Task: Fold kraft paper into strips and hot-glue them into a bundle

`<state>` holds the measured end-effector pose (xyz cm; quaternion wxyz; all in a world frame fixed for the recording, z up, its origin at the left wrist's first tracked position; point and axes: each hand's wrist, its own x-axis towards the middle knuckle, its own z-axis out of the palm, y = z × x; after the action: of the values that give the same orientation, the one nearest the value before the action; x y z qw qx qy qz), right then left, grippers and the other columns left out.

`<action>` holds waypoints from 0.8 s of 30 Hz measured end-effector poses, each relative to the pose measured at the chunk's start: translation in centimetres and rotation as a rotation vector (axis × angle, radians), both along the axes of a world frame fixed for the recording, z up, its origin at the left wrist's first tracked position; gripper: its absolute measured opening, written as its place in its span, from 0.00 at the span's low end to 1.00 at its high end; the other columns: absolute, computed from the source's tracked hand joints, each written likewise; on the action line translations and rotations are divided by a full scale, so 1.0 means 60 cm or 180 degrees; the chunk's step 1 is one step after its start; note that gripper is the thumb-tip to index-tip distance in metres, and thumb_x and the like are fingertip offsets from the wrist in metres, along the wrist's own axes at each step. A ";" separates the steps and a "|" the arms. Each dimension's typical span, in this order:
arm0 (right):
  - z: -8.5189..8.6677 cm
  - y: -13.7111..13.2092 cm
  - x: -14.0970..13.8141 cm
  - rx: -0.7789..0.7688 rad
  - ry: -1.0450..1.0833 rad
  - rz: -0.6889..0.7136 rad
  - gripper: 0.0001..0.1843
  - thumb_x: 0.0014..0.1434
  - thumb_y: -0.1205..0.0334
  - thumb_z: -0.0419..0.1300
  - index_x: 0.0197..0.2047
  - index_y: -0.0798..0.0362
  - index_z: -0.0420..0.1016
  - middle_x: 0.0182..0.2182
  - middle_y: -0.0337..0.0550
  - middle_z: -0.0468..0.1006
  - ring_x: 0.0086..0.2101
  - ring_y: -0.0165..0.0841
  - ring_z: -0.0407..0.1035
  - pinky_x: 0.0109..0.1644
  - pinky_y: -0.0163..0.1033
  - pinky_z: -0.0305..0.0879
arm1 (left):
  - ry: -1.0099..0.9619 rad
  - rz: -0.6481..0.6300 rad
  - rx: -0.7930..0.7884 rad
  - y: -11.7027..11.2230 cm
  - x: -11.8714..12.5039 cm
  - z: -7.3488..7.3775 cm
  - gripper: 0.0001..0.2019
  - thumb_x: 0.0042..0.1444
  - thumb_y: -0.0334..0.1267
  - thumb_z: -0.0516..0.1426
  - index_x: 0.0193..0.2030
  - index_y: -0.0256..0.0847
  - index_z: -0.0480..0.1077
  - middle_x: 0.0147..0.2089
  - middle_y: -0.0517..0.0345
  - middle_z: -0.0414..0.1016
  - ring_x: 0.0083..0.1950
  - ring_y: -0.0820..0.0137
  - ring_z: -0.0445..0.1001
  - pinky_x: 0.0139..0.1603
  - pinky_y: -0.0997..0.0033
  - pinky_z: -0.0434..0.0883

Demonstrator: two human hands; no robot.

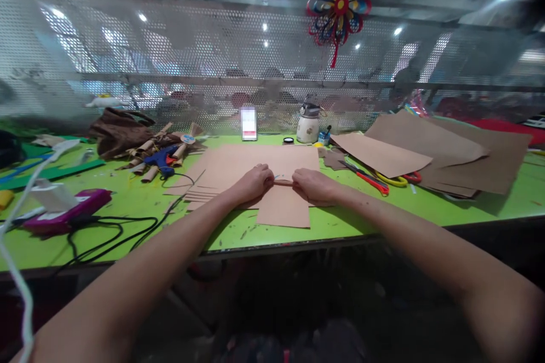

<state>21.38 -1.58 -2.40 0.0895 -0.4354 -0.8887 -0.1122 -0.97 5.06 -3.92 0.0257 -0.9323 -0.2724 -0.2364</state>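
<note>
A piece of brown craft paper (284, 211) lies at the table's front, its far end curled into a narrow roll. My left hand (254, 182) pinches the roll's left end, fingers closed. At the right end, my right hand (310, 184) is closed on the same roll. Both hands rest over a larger stack of brown paper sheets (230, 160), which spreads out behind and to the left. The fingertips partly hide the roll's ends.
On the left are a blue glue gun (160, 160), rolled paper tubes (149, 174), a purple power strip (70, 212) and black cables. Scissors (374, 181) and more brown sheets (426, 142) lie right. A phone (249, 123) and a white bottle (308, 125) stand behind.
</note>
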 end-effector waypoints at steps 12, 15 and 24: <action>0.019 -0.018 -0.001 -0.0052 -0.0293 0.0077 0.06 0.61 0.64 0.49 0.37 0.56 0.65 0.35 0.48 0.69 0.31 0.33 0.62 0.33 0.37 0.54 | 0.0694 -0.0488 0.0748 -0.059 -0.002 0.043 0.08 0.58 0.32 0.47 0.34 0.34 0.66 0.36 0.47 0.64 0.37 0.64 0.62 0.39 0.64 0.62; 0.022 -0.021 -0.003 -0.0098 -0.0443 0.0059 0.07 0.63 0.63 0.49 0.39 0.56 0.65 0.36 0.49 0.69 0.32 0.34 0.63 0.34 0.37 0.55 | 0.0930 -0.0644 0.0861 -0.060 0.000 0.051 0.09 0.59 0.32 0.46 0.33 0.34 0.67 0.35 0.46 0.65 0.37 0.63 0.63 0.40 0.63 0.62; 0.009 -0.033 -0.021 0.0110 -0.0632 -0.0348 0.07 0.63 0.65 0.50 0.40 0.57 0.67 0.36 0.52 0.71 0.34 0.39 0.65 0.32 0.39 0.57 | 0.0993 -0.0489 0.0934 -0.057 -0.003 0.036 0.11 0.58 0.31 0.46 0.35 0.34 0.69 0.35 0.46 0.67 0.38 0.63 0.65 0.39 0.65 0.64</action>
<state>20.14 -3.53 -1.88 0.0023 -0.4685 -0.8660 -0.1748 -1.18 1.65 -1.75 0.1848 -0.9619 -0.1560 -0.1277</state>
